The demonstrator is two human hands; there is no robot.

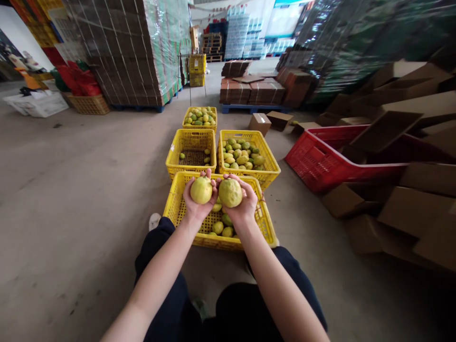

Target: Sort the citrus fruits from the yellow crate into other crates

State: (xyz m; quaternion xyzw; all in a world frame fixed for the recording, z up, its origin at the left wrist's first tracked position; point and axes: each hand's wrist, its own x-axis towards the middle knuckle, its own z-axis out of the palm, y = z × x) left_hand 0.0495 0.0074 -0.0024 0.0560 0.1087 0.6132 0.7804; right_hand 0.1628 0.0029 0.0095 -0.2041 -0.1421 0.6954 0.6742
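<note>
My left hand (194, 210) cradles a smooth, round, yellow-green fruit (201, 190) on its palm, fingers curled around it. Beside it, my right hand (247, 209) grips a second yellow-green fruit (230, 193) with a bumpy, wrinkled skin. Both fruits are held side by side, just apart, above a yellow plastic crate (173, 202) between my knees. More of the same kind of fruit (218, 228) lies inside that crate, mostly at its right side and partly hidden by my hands and forearms.
Beyond stand a yellow crate (173, 148) with a few fruits, a fuller crate (272, 166) and another filled crate (184, 124). At right, a red crate (320, 161) sits among cardboard boxes (416, 209). Wrapped pallet stacks (121, 52) and flattened cartons (263, 92) stand further back.
</note>
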